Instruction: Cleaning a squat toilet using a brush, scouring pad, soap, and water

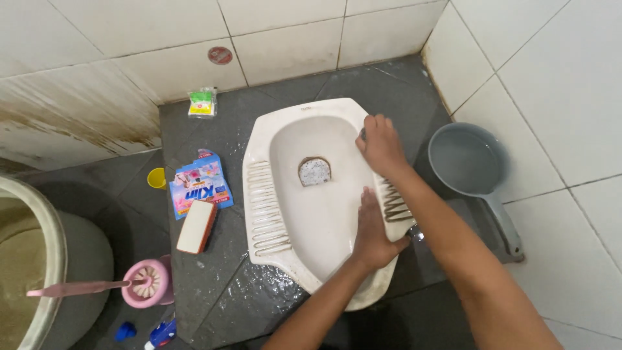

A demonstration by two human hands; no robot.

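A white squat toilet pan (285, 155) is set into the dark wet floor, with ribbed footrests on both sides and a drain hole (315, 171) in the middle. My right hand (381, 146) lies on the pan's right rim near the far end, fingers curled over a small dark object that barely shows at its left edge. My left hand (372, 227) rests flat on the inner right wall of the pan, nearer to me, holding nothing. A small shiny thing (415, 232) lies on the rim beside that hand.
A grey water dipper (468, 162) stands right of the pan by the tiled wall. Left of the pan lie a detergent packet (199, 185), a red-edged sponge (197, 226), a yellow cap (156, 177), a pink toilet brush holder (146, 283) and a green sachet (203, 103). A large tub (29, 259) fills the left edge.
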